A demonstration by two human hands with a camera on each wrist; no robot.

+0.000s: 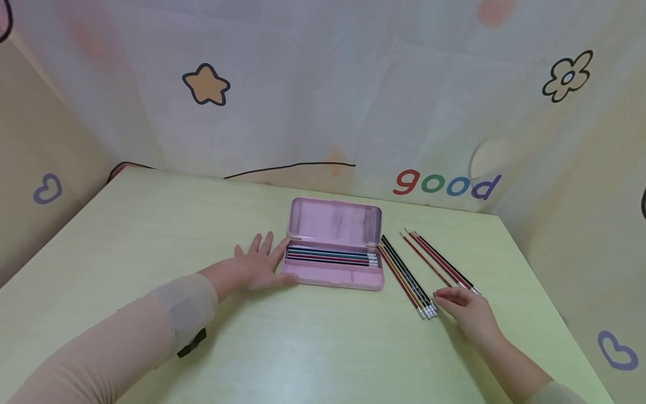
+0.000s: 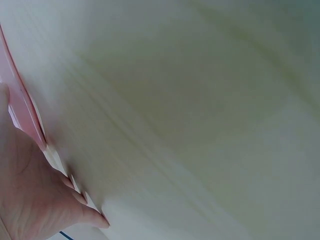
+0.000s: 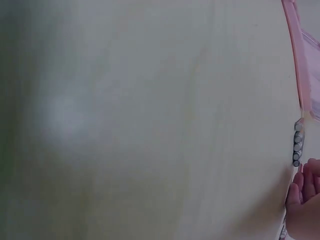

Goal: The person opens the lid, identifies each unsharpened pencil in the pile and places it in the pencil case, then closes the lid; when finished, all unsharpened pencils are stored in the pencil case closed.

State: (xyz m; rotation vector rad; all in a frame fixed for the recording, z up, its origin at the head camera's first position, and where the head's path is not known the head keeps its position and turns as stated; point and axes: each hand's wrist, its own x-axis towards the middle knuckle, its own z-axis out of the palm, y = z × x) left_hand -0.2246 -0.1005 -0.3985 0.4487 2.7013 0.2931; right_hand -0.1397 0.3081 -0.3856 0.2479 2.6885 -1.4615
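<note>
A pink pencil case (image 1: 320, 275) lies with its lid raised, and several pencils (image 1: 330, 255) rest in its back compartment. My left hand (image 1: 257, 269) is spread flat at the case's left side, its thumb and index finger touching the edge. Just right of the case lies a row of red, yellow and black pencils (image 1: 404, 278), eraser ends towards me. My right hand (image 1: 471, 317) has its thumb and fingertips drawn together at the lower end of a second group of red and black pencils (image 1: 446, 261). Its fingers hide one red pencil's end; whether they pinch it cannot be told.
A pale wooden table (image 1: 166, 224) carries everything. Cloth walls (image 1: 303, 101) with printed shapes and the word "good" rise behind and beside it. In the right wrist view, pencil ends (image 3: 298, 142) show between the case's corner and my fingers.
</note>
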